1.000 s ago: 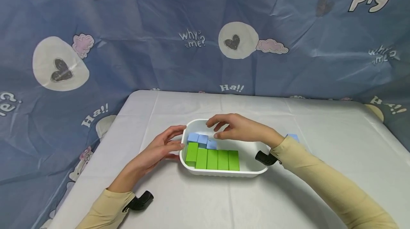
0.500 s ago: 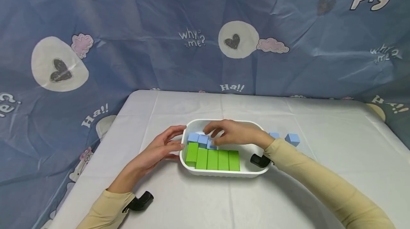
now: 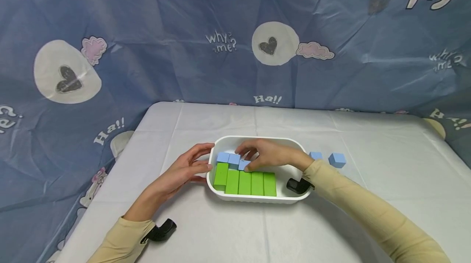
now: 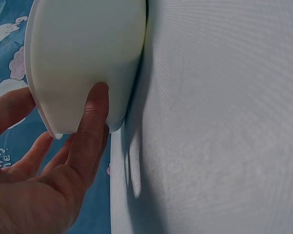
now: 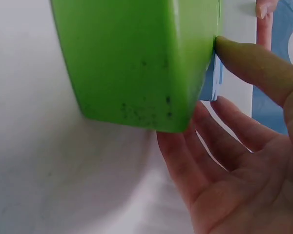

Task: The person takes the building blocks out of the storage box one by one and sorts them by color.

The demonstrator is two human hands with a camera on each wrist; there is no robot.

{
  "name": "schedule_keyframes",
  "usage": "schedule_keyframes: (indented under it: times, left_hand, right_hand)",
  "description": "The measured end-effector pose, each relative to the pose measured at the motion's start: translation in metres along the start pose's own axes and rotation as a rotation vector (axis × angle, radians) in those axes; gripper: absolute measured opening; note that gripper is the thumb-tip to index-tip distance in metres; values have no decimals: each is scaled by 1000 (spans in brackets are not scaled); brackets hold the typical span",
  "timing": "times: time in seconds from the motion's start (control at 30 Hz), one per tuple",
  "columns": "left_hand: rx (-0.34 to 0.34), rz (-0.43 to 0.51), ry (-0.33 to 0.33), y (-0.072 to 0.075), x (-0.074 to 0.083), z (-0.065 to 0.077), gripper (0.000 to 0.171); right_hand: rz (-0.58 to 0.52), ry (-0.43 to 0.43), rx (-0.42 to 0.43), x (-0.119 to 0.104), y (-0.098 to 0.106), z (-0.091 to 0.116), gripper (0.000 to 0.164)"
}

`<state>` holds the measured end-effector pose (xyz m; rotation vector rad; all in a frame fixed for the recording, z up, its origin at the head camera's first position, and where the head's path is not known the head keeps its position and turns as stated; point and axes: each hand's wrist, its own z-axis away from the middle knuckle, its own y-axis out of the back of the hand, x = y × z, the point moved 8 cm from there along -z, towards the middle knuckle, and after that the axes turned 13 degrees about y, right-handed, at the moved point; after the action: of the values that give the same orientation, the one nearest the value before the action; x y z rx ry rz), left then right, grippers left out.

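Observation:
A white plastic tub holds several green blocks along its near side and a short row of blue cubes behind them. My right hand reaches into it and pinches the rightmost blue cube between thumb and fingers. In the right wrist view, the thumb lies at the edge of a green block, and the fingertips meet the end of the blue cube. Spread, fairly straight fingers of my left hand rest against the tub's left end; in the left wrist view, the thumb touches the outer wall.
Two more blue cubes, one nearer and one farther right, lie on the white-covered table beyond the right forearm. A blue printed cloth hangs behind the table. Each wrist wears a small black camera mount.
My right hand has lowered into the tub, and its thumb and fingers have closed on the rightmost blue cube. The left hand stays at the tub's left end.

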<state>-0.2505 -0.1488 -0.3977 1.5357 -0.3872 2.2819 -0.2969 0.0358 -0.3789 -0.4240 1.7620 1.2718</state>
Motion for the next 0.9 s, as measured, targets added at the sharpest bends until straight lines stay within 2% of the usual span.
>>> schedule_keyframes:
  times: [0.23,0.6,0.9]
  left_hand:
    - [-1,-4,-5,0,1,0,60]
    - [6,-7,0,1,-1,0,61]
    - [4,-10,-5,1,-1,0,60]
  right_hand:
    - [43,17,12,1,4,1,39]
    - [49,-19,17,4,3,2,41]
    - [126,-62,33,3,6,4,32]
